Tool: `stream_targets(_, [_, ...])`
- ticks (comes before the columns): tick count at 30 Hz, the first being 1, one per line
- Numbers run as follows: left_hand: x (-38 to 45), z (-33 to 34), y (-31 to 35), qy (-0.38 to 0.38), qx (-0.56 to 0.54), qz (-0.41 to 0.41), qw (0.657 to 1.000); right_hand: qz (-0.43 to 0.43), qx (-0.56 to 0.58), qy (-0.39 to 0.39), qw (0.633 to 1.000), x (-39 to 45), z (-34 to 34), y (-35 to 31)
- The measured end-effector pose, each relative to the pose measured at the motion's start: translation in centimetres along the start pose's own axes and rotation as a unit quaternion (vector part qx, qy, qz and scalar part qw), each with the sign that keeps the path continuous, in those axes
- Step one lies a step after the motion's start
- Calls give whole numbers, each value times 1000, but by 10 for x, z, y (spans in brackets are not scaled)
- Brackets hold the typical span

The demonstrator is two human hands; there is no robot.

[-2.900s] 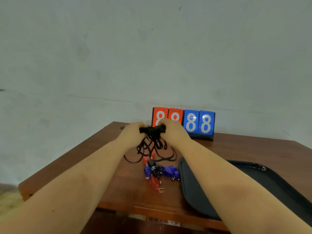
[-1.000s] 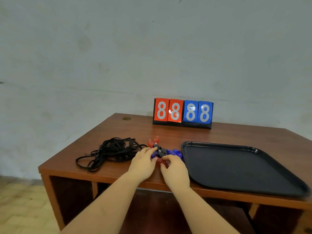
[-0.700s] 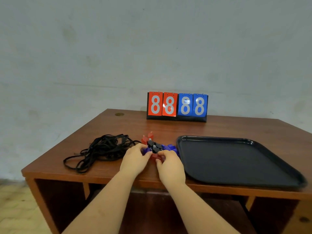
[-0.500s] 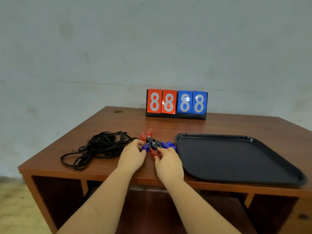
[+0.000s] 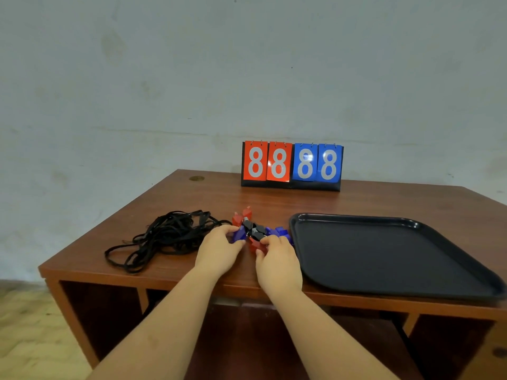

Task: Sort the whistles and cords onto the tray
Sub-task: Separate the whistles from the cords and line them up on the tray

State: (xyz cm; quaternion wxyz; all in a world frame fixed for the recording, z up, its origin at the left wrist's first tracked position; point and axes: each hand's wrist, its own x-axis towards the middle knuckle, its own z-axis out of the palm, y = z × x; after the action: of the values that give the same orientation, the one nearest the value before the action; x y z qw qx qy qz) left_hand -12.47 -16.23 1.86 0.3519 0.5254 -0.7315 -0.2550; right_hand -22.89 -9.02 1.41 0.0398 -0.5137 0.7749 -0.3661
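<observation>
A cluster of red and blue whistles [image 5: 253, 229] with black clips lies on the wooden table, just left of a black tray [image 5: 384, 250] that holds nothing. My left hand [image 5: 219, 249] pinches a blue whistle [image 5: 239, 233] at the cluster's left side. My right hand [image 5: 277, 260] grips a red whistle [image 5: 255, 244] at its near side. A tangled heap of black cords [image 5: 167, 234] rests on the table left of the whistles, apart from both hands.
A flip scoreboard [image 5: 292, 165] showing 88 in red and 88 in blue stands at the back of the table [image 5: 274, 201] against a pale wall. The table's near edge runs under my wrists, with open shelves below.
The cords, first held up in both hands, now lie on the table at the left. Both hands came down to the whistle cluster and their fingers have closed on single whistles.
</observation>
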Motion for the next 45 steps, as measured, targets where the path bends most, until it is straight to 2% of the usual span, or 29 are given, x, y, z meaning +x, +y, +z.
stream_targets(6, [-10, -7, -1, 46, -84, 13, 995, -3, 27, 7, 1000, -5, -5, -3])
stream_targets(10, [-13, -12, 1, 58, -125, -1, 990, 31, 98, 0, 995, -8, -12, -7])
stream_targets(16, [-21, -12, 8, 29, -127, -6, 992, 9, 195, -11, 981, -9, -38, -13])
stream_targets(20, [-26, -6, 19, 30, -130, 5, 991, -9, 194, -5, 981, 8, -62, -3])
stream_targets(27, [-17, 34, 70, -23, -65, 61, 996, 27, 124, -12, 992, 42, -94, 54])
stream_targets(33, [12, 73, 94, -35, 25, 57, 997, 69, 78, -13, 994, 73, -94, 95])
stream_targets(37, [29, 90, 104, -39, 142, 79, 986, 79, 19, -52, 995, 96, -90, 98])
stream_targets(40, [41, 96, 106, -37, 210, 97, 972, 84, 15, -56, 995, 102, -83, 98])
stream_targets(45, [50, 105, 103, -60, 247, 109, 961, 86, 14, -52, 995, 100, -73, 108])
